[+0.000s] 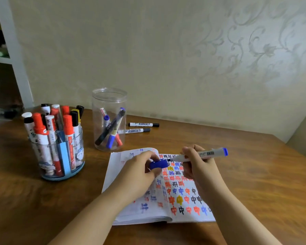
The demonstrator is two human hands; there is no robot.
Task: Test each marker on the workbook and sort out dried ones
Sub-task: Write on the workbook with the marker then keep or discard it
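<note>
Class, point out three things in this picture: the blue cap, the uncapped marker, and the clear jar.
Blue cap (158,164), head view, on its side wall.
Uncapped marker (204,154), head view, on the labelled barrel.
Clear jar (109,98), head view, on its upper wall.

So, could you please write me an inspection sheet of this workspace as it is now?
Surface: brown wooden table, against a patterned wall.
Job's things: open workbook covered in coloured test marks; pen holder full of capped markers; clear jar holding a few markers; two markers lying loose behind the jar.
Clutter: nothing seen.
Grippers: left hand holds a blue cap; right hand holds the uncapped blue marker, tip at the page.
Cables: nothing seen.
Surroundings: white shelf at far left; contents unclear.
</note>
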